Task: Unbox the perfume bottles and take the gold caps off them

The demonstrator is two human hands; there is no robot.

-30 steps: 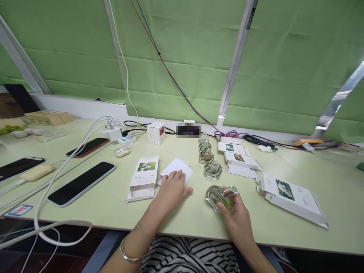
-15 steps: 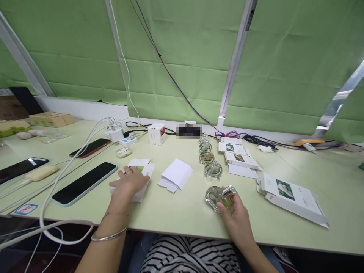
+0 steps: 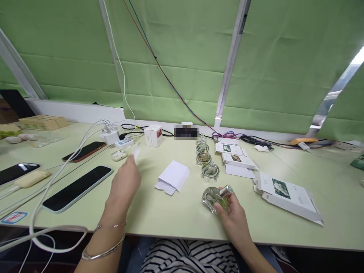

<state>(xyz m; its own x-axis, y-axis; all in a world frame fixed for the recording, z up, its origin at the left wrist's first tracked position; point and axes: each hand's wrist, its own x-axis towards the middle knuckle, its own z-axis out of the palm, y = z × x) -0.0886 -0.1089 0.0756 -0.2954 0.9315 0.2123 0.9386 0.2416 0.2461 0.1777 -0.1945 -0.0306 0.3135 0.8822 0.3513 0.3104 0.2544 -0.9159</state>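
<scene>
My right hand (image 3: 231, 212) is closed around a rounded glass perfume bottle (image 3: 211, 199) with a silver cap, low over the front of the table. My left hand (image 3: 126, 180) is raised above the table with its fingers closed on a flat white box (image 3: 137, 150); only a blurred white edge of it shows past the fingers. Between the hands lies a folded white carton (image 3: 174, 176) with its flap towards me. Several similar glass bottles (image 3: 210, 170) stand in a row leading away from the right hand.
Flattened printed boxes (image 3: 290, 195) lie on the right. At left are a pale-cased phone (image 3: 78, 187), another phone (image 3: 83, 151), an earbud case (image 3: 118, 155) and loose white cables (image 3: 32, 223). A small white box (image 3: 152, 135) stands at the back, near dark cables (image 3: 256, 141).
My left hand has gone from lying spread on the white box to lifting it off the table, pinched and turned edge-on. The right hand still holds the perfume bottle in much the same place.
</scene>
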